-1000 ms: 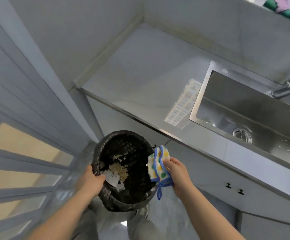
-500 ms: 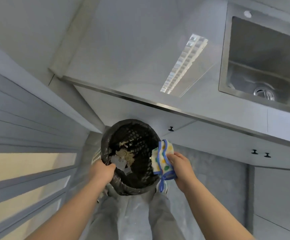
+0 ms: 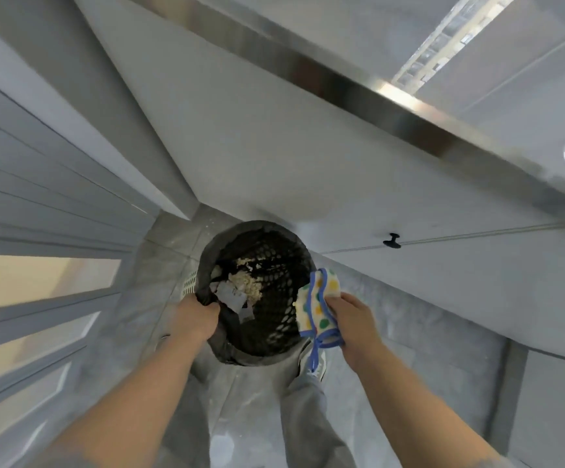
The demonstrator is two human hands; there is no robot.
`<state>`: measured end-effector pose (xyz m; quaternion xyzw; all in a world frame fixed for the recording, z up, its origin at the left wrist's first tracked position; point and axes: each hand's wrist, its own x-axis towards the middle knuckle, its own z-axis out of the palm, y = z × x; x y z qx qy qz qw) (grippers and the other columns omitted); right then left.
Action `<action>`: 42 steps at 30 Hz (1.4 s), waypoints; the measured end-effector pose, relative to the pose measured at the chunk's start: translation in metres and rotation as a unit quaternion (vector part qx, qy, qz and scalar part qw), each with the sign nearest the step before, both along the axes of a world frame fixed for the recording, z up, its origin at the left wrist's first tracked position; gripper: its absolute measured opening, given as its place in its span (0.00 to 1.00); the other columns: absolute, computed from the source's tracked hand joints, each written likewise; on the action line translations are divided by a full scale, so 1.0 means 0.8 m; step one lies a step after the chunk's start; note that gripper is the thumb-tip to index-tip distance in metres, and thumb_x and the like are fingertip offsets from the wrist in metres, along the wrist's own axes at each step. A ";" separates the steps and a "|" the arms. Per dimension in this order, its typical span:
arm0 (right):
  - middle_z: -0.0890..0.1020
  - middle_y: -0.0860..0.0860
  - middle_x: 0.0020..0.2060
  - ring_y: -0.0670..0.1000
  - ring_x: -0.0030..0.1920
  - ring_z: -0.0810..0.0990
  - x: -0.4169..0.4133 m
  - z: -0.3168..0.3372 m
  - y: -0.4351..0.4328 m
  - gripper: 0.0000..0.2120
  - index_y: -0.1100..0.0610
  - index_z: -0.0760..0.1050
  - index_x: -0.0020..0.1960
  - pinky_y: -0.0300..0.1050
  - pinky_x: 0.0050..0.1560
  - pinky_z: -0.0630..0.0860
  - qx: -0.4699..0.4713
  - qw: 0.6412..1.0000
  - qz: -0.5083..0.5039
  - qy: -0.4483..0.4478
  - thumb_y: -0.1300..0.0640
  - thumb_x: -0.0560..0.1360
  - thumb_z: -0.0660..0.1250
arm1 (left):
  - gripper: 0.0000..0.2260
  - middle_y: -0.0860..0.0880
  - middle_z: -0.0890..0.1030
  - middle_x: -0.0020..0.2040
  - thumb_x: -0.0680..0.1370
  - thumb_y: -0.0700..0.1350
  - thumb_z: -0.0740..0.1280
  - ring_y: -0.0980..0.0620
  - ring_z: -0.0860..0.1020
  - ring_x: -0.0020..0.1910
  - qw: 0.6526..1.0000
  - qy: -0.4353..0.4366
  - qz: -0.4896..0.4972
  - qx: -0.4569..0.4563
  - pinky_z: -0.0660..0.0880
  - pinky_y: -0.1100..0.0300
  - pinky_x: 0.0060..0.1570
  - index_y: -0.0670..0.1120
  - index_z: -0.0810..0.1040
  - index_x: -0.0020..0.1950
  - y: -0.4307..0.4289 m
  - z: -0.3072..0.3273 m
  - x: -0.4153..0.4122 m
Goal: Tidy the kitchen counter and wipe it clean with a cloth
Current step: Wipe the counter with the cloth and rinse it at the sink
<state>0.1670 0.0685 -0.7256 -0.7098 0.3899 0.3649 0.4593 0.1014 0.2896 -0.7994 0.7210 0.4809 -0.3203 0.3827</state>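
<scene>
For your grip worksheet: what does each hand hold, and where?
Left hand grips the bin by its rim; right hand pinches the cloth by one edge.

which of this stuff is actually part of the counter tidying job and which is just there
Part of the job:
- spotted cloth, held in the right hand
- waste bin, left hand holding its rim
- scraps inside it
- counter

Just there:
- cupboard knob
- panelled door
</scene>
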 end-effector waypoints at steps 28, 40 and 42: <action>0.80 0.61 0.51 0.60 0.51 0.81 0.002 -0.170 0.105 0.05 0.56 0.76 0.46 0.57 0.55 0.79 -0.004 0.997 0.075 -0.027 0.57 0.79 0.62 | 0.22 0.42 0.72 0.57 0.78 0.50 0.65 0.40 0.73 0.58 0.994 -0.062 0.068 -0.052 0.69 0.56 0.47 0.37 0.66 0.66 0.051 -0.152 0.003; 0.78 0.62 0.47 0.59 0.44 0.80 -0.019 -0.024 0.119 0.09 0.57 0.75 0.42 0.53 0.52 0.80 -0.008 0.999 0.022 -0.039 0.57 0.79 0.61 | 0.16 0.49 0.71 0.51 0.81 0.51 0.61 0.50 0.70 0.48 0.989 -0.146 -0.021 -0.027 0.65 0.61 0.39 0.41 0.68 0.63 0.068 0.040 0.012; 0.78 0.67 0.51 0.63 0.45 0.80 -0.024 0.011 0.120 0.10 0.63 0.75 0.48 0.59 0.55 0.79 0.006 0.999 -0.001 -0.042 0.56 0.78 0.62 | 0.11 0.50 0.73 0.47 0.80 0.50 0.61 0.48 0.73 0.50 0.986 -0.160 -0.033 -0.021 0.65 0.61 0.37 0.45 0.69 0.58 0.068 0.073 0.016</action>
